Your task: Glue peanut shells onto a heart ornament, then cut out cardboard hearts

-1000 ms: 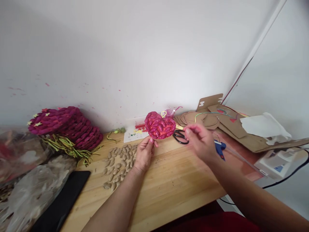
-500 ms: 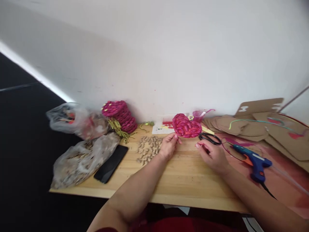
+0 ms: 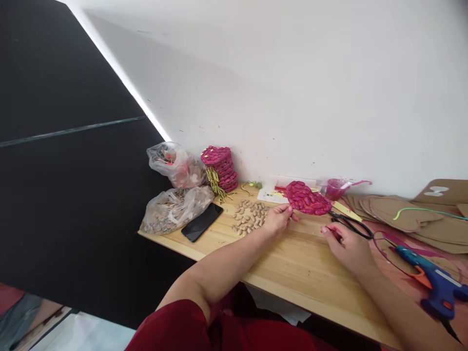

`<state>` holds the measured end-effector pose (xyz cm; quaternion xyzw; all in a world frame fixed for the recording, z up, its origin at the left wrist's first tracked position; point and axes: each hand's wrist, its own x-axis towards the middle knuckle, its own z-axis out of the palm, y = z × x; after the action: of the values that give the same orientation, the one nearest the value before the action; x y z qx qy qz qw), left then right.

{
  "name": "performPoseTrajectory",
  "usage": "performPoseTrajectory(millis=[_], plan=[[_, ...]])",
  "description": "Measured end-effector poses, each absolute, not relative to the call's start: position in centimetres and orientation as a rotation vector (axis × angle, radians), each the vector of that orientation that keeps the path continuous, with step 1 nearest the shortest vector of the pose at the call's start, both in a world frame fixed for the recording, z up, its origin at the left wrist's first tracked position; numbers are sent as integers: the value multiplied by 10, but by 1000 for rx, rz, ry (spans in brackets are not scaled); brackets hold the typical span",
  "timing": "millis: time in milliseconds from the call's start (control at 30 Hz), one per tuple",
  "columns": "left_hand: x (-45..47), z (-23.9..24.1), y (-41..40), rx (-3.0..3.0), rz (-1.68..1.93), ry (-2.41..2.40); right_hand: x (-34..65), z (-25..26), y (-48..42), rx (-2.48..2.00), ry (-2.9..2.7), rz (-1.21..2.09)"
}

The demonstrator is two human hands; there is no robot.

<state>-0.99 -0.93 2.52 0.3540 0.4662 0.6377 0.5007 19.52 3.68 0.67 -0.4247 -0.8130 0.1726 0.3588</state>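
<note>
A magenta peanut-covered piece (image 3: 307, 199), flat and rounded, is raised above the table. My left hand (image 3: 281, 219) pinches its lower left edge between thumb and fingers. Just right of and below it is my right hand (image 3: 349, 246), with thumb and fingertips pressed together; whatever is between them, if anything, is too small to make out. Black-handled scissors (image 3: 351, 225) lie right behind my right hand. Loose unpainted peanuts (image 3: 249, 218) are spread on the wooden table (image 3: 292, 263) beside my left hand.
Left are a black phone (image 3: 202, 223), a plastic bag of peanuts (image 3: 175, 209) and a stack of magenta peanut pieces (image 3: 222, 168). A pink cup (image 3: 333, 188) stands by the wall. Right are cardboard cutouts (image 3: 387, 210) and a blue glue gun (image 3: 435, 280).
My view has turned to the left, so the table's contents appear farther right and more of the black panel shows. Both hands keep nearly the same pose around the magenta piece.
</note>
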Motion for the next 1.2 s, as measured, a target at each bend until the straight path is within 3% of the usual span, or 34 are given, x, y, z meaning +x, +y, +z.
performPoseTrajectory(millis=[367, 700, 933, 1200], plan=[[-80, 49, -159, 755, 1653, 1262, 202, 2, 34, -1113, -2102, 440], [-179, 54, -271, 514, 2079, 1734, 203, -2, 35, -1181, -2145, 496], [-246, 61, -304, 311, 2288, 1894, 206, -8, 39, -1221, -2171, 534], [-280, 74, -285, 293, 2146, 1958, 206, -8, 39, -1211, -2191, 555]])
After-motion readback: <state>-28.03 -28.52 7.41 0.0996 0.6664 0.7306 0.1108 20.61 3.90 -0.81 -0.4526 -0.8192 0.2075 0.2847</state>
